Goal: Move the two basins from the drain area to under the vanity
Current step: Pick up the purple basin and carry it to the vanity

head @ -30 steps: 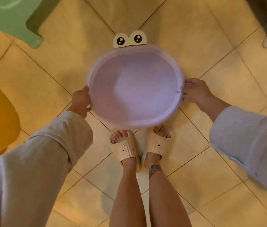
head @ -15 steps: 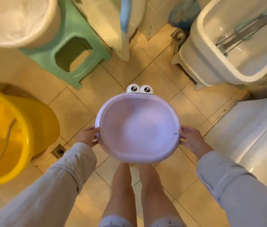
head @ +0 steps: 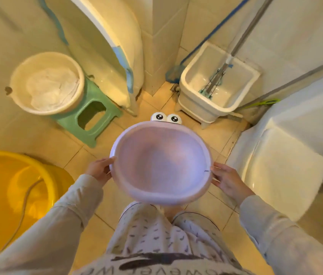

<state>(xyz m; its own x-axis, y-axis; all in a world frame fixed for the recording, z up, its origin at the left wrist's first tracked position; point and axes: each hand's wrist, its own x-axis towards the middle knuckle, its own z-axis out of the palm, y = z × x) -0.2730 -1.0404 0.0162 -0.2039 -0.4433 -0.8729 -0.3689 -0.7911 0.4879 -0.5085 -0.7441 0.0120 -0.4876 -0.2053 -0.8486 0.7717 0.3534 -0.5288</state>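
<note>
- Tub and stool crowd the floor; a turn could knock the basin against them.
- Basin hangs mid-air, left hand and right hand clamped on opposite rims; thin grips could slip.

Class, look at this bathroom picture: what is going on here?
A person stands on the tiled floor holding an empty purple basin with cartoon eyes, left hand and right hand gripping opposite rims. It is off the floor. A cream basin sits on a green stool nearby.
</note>
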